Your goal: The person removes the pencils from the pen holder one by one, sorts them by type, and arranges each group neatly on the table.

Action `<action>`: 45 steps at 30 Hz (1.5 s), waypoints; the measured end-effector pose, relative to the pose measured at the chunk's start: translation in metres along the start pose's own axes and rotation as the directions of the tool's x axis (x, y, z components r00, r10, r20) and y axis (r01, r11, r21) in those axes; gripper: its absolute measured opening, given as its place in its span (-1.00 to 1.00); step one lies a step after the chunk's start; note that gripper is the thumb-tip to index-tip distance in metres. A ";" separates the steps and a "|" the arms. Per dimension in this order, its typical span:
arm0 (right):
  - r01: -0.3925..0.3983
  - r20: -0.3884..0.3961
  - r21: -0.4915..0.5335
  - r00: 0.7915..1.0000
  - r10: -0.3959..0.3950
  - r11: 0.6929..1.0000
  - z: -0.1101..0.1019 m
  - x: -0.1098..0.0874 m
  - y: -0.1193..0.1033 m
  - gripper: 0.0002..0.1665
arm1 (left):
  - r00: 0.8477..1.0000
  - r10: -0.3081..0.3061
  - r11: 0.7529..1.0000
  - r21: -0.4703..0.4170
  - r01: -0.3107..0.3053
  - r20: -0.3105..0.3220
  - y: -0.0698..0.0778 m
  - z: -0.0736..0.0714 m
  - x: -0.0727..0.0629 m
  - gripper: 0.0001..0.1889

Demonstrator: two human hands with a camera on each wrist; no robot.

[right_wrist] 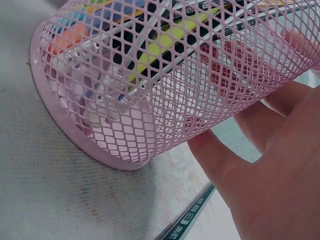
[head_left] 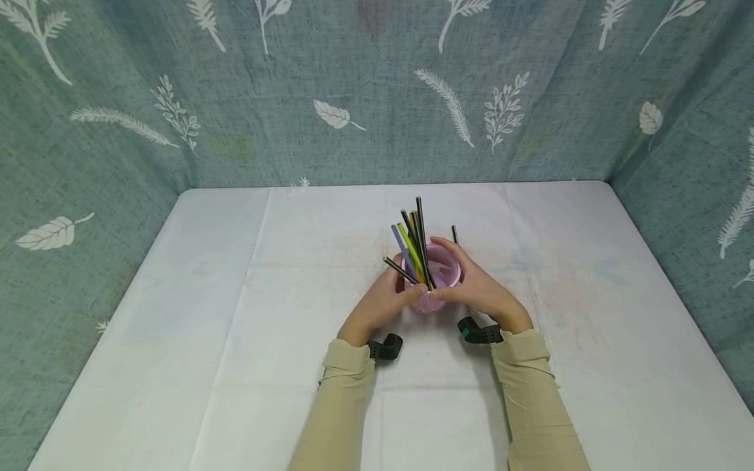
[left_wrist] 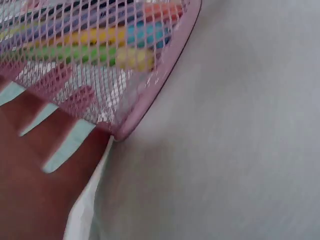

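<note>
Both hands hold a pink mesh pen holder [head_left: 428, 305] around its sides, near the middle of the table. The left hand [head_left: 377, 305] grips its left side and the right hand [head_left: 484, 290] its right, thumbs meeting at the near rim. Several black pencils [head_left: 419, 219] lean to the far left inside, beside a green pen [head_left: 406, 237] and a purple pen [head_left: 398, 241]. Through the mesh in the left wrist view, colourful pen ends [left_wrist: 137, 59] rest low in the holder. A dark pencil [right_wrist: 190, 212] lies outside it, under the right hand.
A white cloth [head_left: 283, 327] with fold lines covers the table. Behind it and at both sides hangs a green curtain [head_left: 389, 144] with a white leaf print. Each wrist wears a black band [head_left: 480, 332] below a beige sleeve [head_left: 536, 392].
</note>
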State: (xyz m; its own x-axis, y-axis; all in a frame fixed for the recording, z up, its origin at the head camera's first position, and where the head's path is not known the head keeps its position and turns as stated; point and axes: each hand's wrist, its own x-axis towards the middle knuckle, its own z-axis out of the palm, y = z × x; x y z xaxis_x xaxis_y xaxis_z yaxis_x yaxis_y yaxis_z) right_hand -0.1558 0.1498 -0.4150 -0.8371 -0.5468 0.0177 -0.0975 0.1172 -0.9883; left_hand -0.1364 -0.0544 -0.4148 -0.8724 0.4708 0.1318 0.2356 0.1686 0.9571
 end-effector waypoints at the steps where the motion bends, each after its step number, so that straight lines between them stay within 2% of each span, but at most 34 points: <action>1: 0.006 0.005 0.010 1.000 -0.006 1.000 0.001 -0.001 -0.003 0.06 | 0.999 0.011 1.000 0.024 -0.010 -0.039 0.002 0.001 0.000 -0.37; 3: 0.013 0.013 0.032 1.000 -0.014 0.999 0.003 -0.003 -0.011 0.06 | 0.992 0.017 0.997 0.077 -0.008 -0.122 0.005 0.004 0.000 -0.43; 6: 0.007 0.011 0.031 1.000 -0.007 1.000 0.004 -0.004 -0.016 0.05 | 0.974 0.025 0.992 0.125 0.003 -0.225 -0.007 0.008 0.006 -0.49; 8: -0.013 0.000 0.026 1.000 0.013 1.000 0.004 -0.005 -0.017 0.03 | 0.962 0.025 0.987 0.158 0.019 -0.274 -0.015 0.009 0.010 -0.53; 10: -0.036 -0.016 0.011 0.999 0.036 0.999 0.003 -0.005 -0.015 0.03 | 0.944 0.050 0.978 0.209 0.020 -0.325 -0.024 0.010 0.013 -0.57; 14: -0.069 -0.037 0.000 0.997 0.069 0.998 0.002 -0.005 -0.008 0.00 | 0.909 0.111 0.955 0.297 0.014 -0.401 -0.022 0.011 0.013 -0.60; 22: -0.041 -0.026 -0.002 0.999 0.041 0.999 0.001 -0.002 0.007 -0.03 | 0.863 0.201 0.947 0.317 -0.050 -0.464 -0.019 0.008 0.012 -0.65; 29: -0.028 -0.018 0.020 0.999 0.029 0.999 0.002 0.000 0.006 -0.04 | 0.788 0.335 0.912 0.389 -0.133 -0.516 -0.019 0.002 0.011 -0.69; 32: -0.030 -0.023 0.004 0.999 0.030 1.000 0.002 0.001 0.005 -0.04 | 0.760 0.346 0.912 0.387 -0.135 -0.551 -0.018 -0.001 0.010 -0.69; 35: -0.040 -0.033 -0.022 0.999 0.040 0.999 0.002 0.001 0.005 -0.05 | 0.736 0.321 0.924 0.368 -0.105 -0.596 -0.018 -0.004 0.010 -0.66; 37: -0.049 -0.042 -0.034 0.998 0.048 0.998 0.002 0.002 0.005 -0.05 | 0.728 0.288 0.937 0.341 -0.079 -0.622 -0.018 -0.005 0.009 -0.66; 41: -0.056 -0.047 -0.040 0.997 0.054 0.998 0.002 0.001 0.004 -0.05 | 0.734 0.228 0.959 0.276 -0.056 -0.640 -0.015 -0.007 0.009 -0.67; 45: -0.074 -0.053 -0.049 0.996 0.071 0.996 0.002 0.000 0.003 -0.05 | 0.731 0.186 0.979 0.183 -0.085 -0.657 -0.009 -0.007 0.007 -0.68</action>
State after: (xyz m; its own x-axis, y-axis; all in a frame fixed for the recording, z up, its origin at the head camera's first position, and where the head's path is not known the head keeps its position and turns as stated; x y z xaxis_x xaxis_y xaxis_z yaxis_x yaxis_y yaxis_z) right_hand -0.1550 0.1484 -0.4185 -0.8692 -0.4925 -0.0447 -0.0618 0.1979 -0.9783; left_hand -0.1476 -0.0588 -0.4205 -0.8751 -0.1931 0.4438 0.3832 0.2838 0.8790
